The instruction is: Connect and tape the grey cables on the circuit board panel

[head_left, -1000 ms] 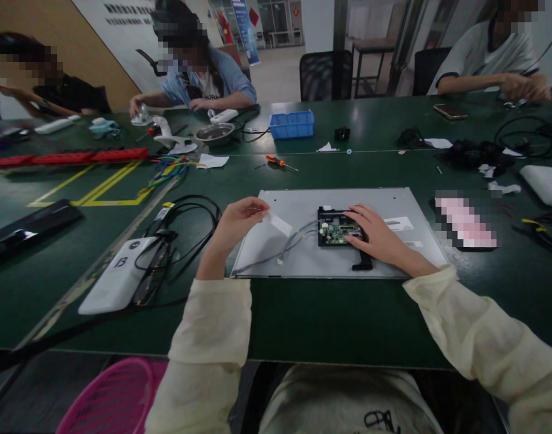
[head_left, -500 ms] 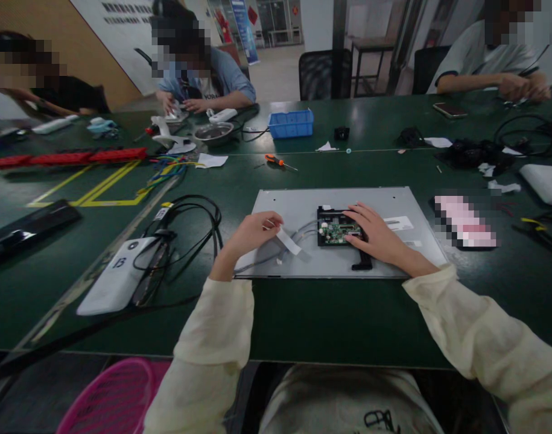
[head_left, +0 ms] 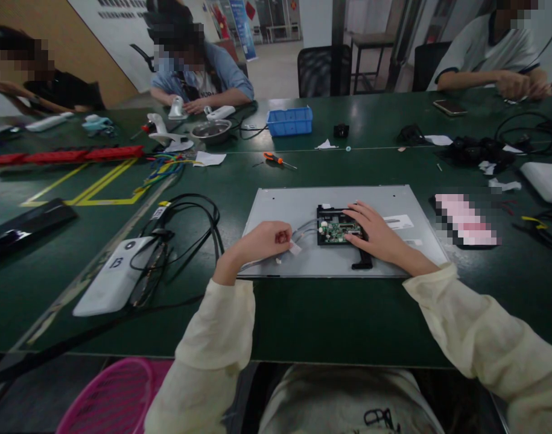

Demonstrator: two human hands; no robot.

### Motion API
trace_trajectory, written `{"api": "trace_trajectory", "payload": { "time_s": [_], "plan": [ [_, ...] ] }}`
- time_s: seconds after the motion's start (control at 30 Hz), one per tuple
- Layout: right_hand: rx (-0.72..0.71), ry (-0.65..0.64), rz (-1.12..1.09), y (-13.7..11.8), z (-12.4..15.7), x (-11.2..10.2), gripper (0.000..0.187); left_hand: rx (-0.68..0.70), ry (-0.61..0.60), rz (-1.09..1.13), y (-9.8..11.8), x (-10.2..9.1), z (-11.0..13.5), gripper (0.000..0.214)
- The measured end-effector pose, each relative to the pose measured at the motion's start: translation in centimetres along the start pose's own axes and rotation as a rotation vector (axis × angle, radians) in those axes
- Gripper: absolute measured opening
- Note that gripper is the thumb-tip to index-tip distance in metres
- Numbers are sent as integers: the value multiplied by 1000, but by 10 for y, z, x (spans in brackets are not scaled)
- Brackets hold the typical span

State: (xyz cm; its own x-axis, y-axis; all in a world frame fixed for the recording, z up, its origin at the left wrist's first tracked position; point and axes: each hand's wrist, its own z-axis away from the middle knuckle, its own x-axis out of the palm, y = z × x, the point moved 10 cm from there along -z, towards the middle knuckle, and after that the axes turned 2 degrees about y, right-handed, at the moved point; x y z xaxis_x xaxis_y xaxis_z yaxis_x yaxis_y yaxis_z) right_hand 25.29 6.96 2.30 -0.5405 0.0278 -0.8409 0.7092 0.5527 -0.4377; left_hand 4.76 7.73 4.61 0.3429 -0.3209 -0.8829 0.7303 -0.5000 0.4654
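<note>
My left hand (head_left: 265, 242), fingers closed in a pinch, holds a strip of white tape (head_left: 296, 248) over the grey cables (head_left: 305, 229). These cables run to a green circuit board (head_left: 336, 232) in a black plastic frame (head_left: 326, 212). My right hand (head_left: 373, 232) rests over the right side of that frame, its fingers and thumb spread apart and touching it; part of the board is hidden underneath. Board and frame lie on a flat grey metal panel (head_left: 280, 202). A black arm-like piece (head_left: 361, 260) sticks out below the frame.
Left of the panel lie a white power bank (head_left: 115, 277) and black cables (head_left: 212, 211). To the right is a phone with a pink blurred screen (head_left: 466, 220). Beyond are an orange screwdriver (head_left: 278, 160) and a blue basket (head_left: 289, 122). Several people sit around the table.
My left hand has moved right and slightly down, bringing the tape strip nearer the cables and board; less of the strip shows. My right hand stays in place.
</note>
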Motion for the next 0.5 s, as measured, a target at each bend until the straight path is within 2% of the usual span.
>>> {"api": "trace_trajectory", "payload": {
  "time_s": [0.37, 0.5],
  "plan": [
    [-18, 5, -13, 1, 0, 1, 58, -33, -15, -1, -4, 6, -3, 14],
    [-20, 16, 6, 0, -1, 0, 58, -36, -56, 49, -4, 8, -1, 15]
  ]
}}
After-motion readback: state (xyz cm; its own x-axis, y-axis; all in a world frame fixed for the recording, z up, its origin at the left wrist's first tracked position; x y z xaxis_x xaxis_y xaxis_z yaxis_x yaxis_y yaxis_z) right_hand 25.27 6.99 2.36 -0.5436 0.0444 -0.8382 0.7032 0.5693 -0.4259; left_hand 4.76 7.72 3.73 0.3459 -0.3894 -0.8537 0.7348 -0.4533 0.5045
